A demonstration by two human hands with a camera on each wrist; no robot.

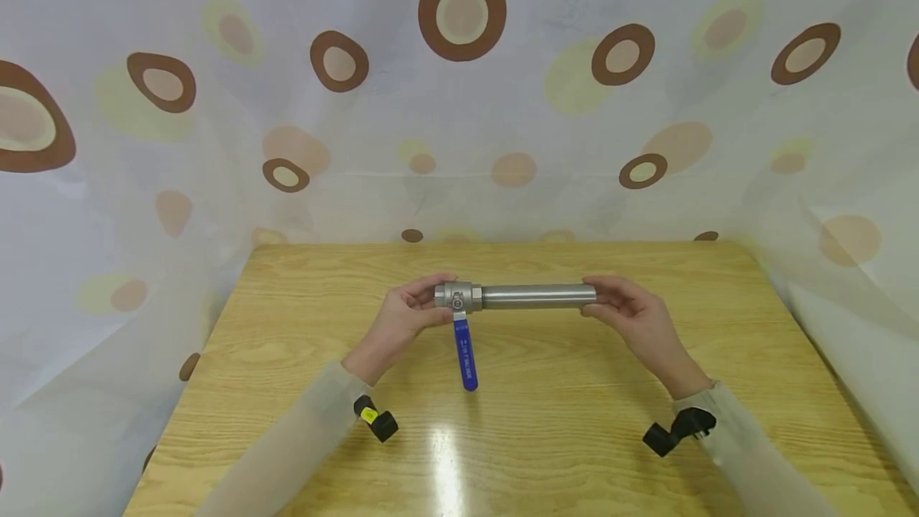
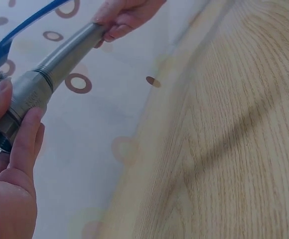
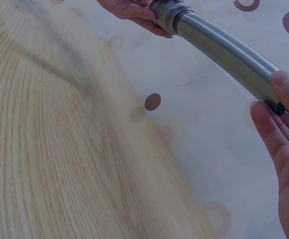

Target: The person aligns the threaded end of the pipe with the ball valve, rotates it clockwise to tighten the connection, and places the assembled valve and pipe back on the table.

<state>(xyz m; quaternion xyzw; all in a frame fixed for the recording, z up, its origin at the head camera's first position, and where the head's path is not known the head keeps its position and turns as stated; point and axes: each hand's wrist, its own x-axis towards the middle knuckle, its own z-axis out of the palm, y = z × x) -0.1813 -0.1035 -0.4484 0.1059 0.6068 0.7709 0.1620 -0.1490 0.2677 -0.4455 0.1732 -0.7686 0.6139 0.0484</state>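
A steel ball valve [image 1: 458,295] with a blue lever handle [image 1: 466,353] is joined to a straight metal pipe [image 1: 538,296]. My left hand [image 1: 402,317] grips the valve body between thumb and fingers, and the valve's open threaded end [image 2: 1,137] shows in the left wrist view. At the pipe's other end, my right hand [image 1: 642,325] pinches the tip with thumb and fingers. Both hands hold the assembly level, raised over the table. In the head view the lever points down toward the near side.
The wooden table [image 1: 359,453] spreads beneath both arms, with a shadow across it in the wrist views. Behind it and at both sides hangs a pale curtain [image 1: 402,118] with brown and yellow spots. Small black wrist cameras [image 1: 376,419] sit on both sleeves.
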